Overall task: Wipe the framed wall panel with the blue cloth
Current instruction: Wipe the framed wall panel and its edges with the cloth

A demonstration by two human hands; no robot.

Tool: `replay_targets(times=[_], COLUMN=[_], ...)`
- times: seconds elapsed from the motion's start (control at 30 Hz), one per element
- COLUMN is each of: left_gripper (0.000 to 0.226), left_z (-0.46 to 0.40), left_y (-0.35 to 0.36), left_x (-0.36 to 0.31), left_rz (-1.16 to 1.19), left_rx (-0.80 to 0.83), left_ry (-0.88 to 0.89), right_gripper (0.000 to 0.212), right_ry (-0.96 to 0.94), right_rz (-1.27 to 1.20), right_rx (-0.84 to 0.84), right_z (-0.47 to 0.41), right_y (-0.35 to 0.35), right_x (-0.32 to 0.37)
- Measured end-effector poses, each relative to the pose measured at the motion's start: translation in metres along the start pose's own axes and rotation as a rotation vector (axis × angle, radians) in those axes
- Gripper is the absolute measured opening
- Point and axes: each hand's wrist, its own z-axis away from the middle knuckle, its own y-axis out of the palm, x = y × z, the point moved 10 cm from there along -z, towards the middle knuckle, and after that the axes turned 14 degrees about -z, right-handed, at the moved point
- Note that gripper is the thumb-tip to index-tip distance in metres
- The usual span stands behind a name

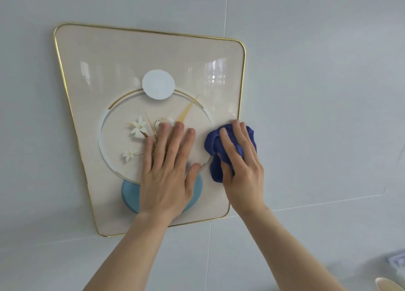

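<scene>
Head view: framed wall panel (122,58) hangs on the grey tiled wall (317,71), thin gold frame, cream face with a printed ring, pale disc, white flowers and a teal vase. My left hand (168,170) lies flat on the print, fingers spread, hiding most of the vase and stems. My right hand (241,165) clutches the bunched blue cloth (215,150) against the panel's right edge, fingers curled over it; cloth mostly covered. Bottom-right corner: blurry cut-off objects, unidentifiable. No readable writing anywhere.
</scene>
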Motion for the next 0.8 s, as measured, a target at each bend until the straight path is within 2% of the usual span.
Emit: replay_targets(times=[0.2,0.33,0.57,0.7,0.8], left_gripper=[0.066,0.065,0.065,0.066,0.067], left_z=[0.000,0.003,0.004,0.002,0.000], left_y=[0.011,0.013,0.014,0.004,-0.011], left_x=[0.001,0.000,0.001,-0.001,-0.003], left_rz=[-0.042,-0.020,-0.004,0.015,0.072], left_rx=[-0.075,-0.095,-0.033,0.051,0.129], left_ry=[-0.050,-0.055,-0.030,-0.025,-0.022], right_gripper=[0.039,0.036,0.041,0.068,0.063], right_ry=[-0.059,-0.052,-0.034,0.095,0.276], right_rz=[0.024,0.053,0.238,0.373,0.488], right_rx=[-0.074,-0.005,0.241,0.537,0.791], right_z=[0.021,0.047,0.099,0.110,0.127], right_y=[0.012,0.019,0.019,0.022,0.022], right_x=[-0.007,-0.010,-0.003,-0.003,-0.007])
